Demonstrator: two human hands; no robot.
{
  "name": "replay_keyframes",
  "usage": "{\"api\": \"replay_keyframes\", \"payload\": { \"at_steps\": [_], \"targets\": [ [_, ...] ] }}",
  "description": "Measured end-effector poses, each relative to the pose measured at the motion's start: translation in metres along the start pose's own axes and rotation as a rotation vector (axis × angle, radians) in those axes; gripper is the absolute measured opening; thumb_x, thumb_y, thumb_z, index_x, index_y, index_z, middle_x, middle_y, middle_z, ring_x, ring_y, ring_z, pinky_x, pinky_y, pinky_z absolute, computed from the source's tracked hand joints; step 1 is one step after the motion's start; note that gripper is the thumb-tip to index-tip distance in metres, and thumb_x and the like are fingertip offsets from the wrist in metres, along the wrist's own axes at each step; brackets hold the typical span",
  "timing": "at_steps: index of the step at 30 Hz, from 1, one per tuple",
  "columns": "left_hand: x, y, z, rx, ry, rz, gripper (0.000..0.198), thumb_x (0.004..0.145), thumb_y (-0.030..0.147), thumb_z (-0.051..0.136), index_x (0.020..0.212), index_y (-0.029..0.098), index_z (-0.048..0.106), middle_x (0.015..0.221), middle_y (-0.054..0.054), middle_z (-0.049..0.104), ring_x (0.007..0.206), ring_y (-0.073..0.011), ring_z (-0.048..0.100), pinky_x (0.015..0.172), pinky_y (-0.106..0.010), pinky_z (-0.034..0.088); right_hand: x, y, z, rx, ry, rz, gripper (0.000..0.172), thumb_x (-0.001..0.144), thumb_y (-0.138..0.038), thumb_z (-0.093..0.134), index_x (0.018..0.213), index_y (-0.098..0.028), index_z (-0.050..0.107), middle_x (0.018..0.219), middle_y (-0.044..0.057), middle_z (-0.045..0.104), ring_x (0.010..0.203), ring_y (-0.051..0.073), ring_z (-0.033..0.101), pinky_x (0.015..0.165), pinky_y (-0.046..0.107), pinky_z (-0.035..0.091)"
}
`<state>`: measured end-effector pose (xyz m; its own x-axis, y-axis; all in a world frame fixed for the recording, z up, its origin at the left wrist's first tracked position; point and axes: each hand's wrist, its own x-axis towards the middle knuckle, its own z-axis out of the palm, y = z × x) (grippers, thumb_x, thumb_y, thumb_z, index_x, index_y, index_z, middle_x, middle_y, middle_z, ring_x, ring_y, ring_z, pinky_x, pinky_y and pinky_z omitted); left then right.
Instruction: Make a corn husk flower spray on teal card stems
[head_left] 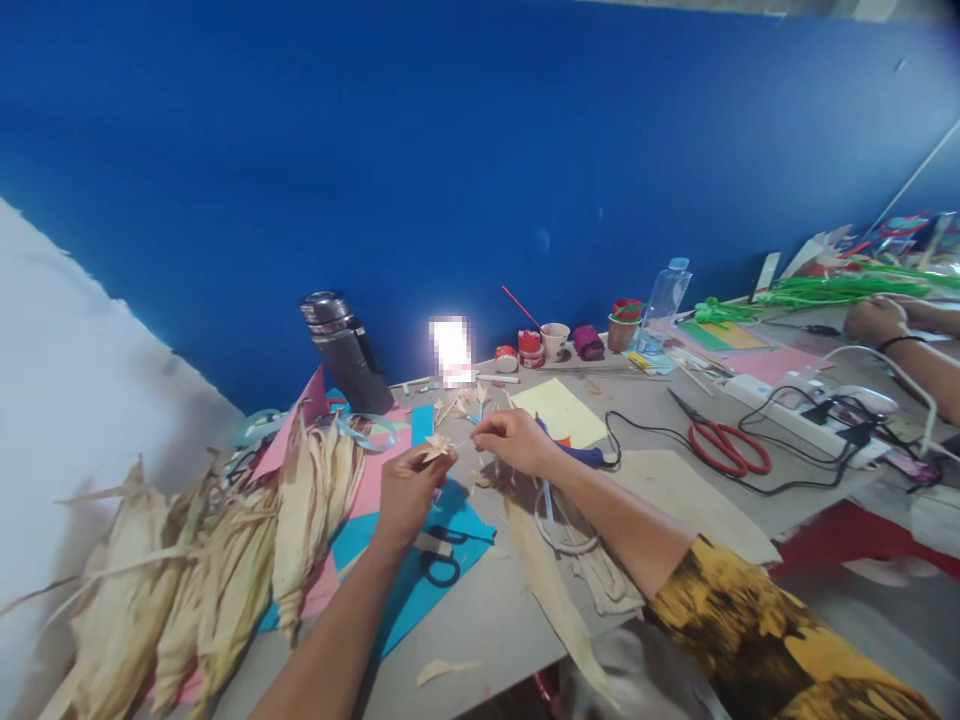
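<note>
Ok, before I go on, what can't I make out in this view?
All in the head view:
Corn-husk flower: its underside, covered by the left hand.
Right hand: whether it pinches anything; too small to tell.
Blue glue gun: part of its body, hidden behind the right forearm.
Bright patch by the wall: what it is; blurred into pixels.
Co-worker's hand: the rest of that person, cut off by the right edge.

A pale, pointed-petalled flower [438, 447] sits in the left hand [409, 492].

Piled husks [319, 510] lie left of the flower [438, 447], bottle [664, 303] right.
</note>
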<state>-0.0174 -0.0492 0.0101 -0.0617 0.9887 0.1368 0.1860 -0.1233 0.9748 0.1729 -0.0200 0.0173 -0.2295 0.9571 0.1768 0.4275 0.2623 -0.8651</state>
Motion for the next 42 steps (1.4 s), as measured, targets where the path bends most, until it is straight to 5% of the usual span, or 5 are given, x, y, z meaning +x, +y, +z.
{"api": "replay_keyframes", "payload": {
  "at_steps": [9,15,31,37,42],
  "targets": [
    [-0.004,-0.004,0.01,0.093,-0.055,0.058,0.016,0.067,0.034,0.07,0.064,0.019,0.065,0.051,0.004,0.052,0.05,-0.012,0.045,0.049,-0.023,0.034,-0.007,-0.014,-0.001,0.209,-0.119,-0.041,0.021,0.074,-0.027,0.066,0.089,-0.014,0.072,0.069,-0.001,0.063,0.059,0.009,0.051,0.055,0.02,0.037],
    [-0.005,-0.01,0.006,0.358,0.069,0.337,0.021,0.077,0.027,0.06,0.058,0.02,0.055,0.06,0.002,0.05,0.057,-0.0126,0.044,0.055,-0.024,0.035,-0.01,-0.021,-0.004,0.19,-0.115,0.04,0.03,0.084,-0.037,0.056,0.067,-0.015,0.068,0.054,-0.002,0.059,0.047,0.007,0.046,0.048,0.019,0.033],
    [-0.006,-0.014,0.005,0.542,0.069,0.631,0.032,0.087,0.029,0.055,0.118,0.022,0.054,0.104,-0.007,0.057,0.074,-0.0155,0.057,0.061,-0.028,0.051,-0.008,-0.009,0.008,0.241,-0.094,0.208,0.02,0.074,-0.031,0.068,0.061,-0.016,0.065,0.052,-0.001,0.06,0.044,0.007,0.043,0.043,0.019,0.032],
    [-0.007,-0.009,0.005,0.664,0.128,0.794,0.015,0.089,0.027,0.054,0.101,0.023,0.062,0.113,-0.011,0.054,0.1,-0.0221,0.058,0.078,-0.032,0.052,-0.005,-0.008,0.006,0.375,-0.099,0.232,0.027,0.069,-0.039,0.075,0.063,-0.014,0.067,0.06,0.002,0.067,0.046,0.006,0.044,0.043,0.018,0.032],
    [-0.005,-0.004,0.002,0.582,0.094,0.754,0.016,0.09,0.025,0.051,0.079,0.022,0.063,0.095,-0.007,0.058,0.091,-0.0195,0.06,0.077,-0.031,0.05,0.0,-0.007,-0.008,0.424,-0.184,0.188,0.027,0.071,-0.04,0.072,0.069,-0.013,0.07,0.067,0.004,0.07,0.045,0.005,0.043,0.04,0.017,0.028]
  ]
}}
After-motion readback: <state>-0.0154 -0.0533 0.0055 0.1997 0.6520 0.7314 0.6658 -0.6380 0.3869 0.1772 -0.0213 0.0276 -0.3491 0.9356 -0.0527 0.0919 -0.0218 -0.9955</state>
